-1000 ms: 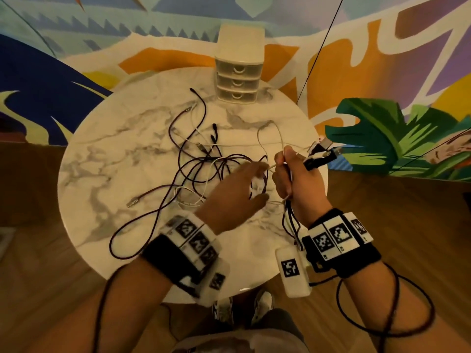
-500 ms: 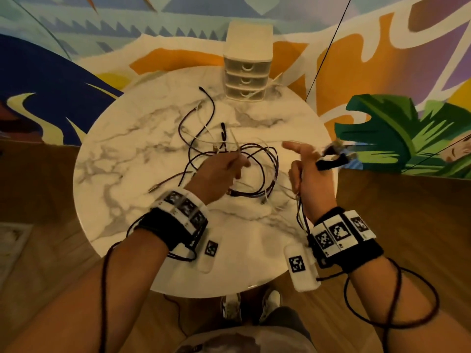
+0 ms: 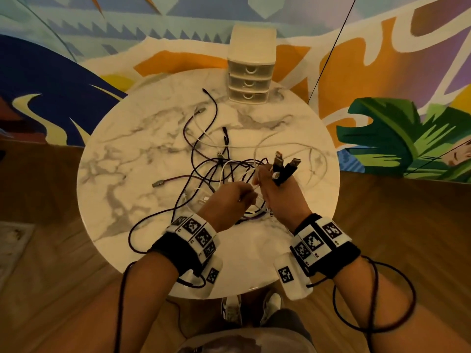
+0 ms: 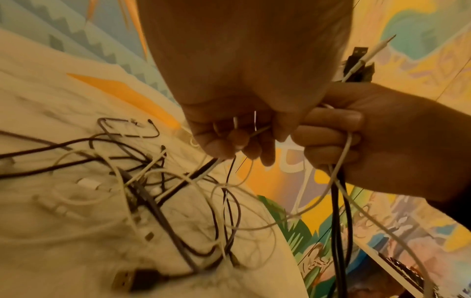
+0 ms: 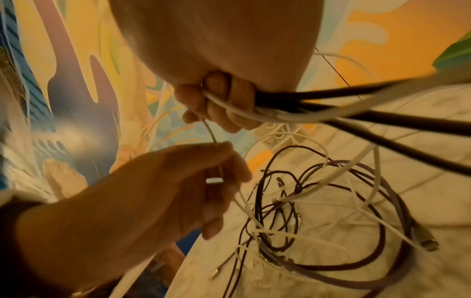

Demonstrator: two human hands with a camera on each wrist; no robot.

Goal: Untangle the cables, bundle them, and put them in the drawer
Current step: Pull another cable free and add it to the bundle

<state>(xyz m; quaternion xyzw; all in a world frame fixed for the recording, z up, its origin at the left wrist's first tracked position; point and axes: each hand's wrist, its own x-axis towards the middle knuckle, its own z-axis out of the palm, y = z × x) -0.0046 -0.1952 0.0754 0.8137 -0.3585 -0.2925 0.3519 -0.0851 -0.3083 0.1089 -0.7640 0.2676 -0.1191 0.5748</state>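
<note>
A tangle of dark and white cables lies on the round marble table. My right hand grips a bunch of cable ends, with two dark USB plugs sticking up from the fist. My left hand sits just left of it and pinches a thin white cable that runs up into the right fist. The small white three-drawer unit stands at the table's far edge, all drawers closed.
The table's right and near edges are close to my hands. A wooden floor and a painted wall surround the table. A loose plug lies left of the tangle. My shoes show under the near edge.
My left hand has come back from the tangle to the right hand, now pinching a thin white cable. The right hand has closed tighter round its bunch, plugs upright.
</note>
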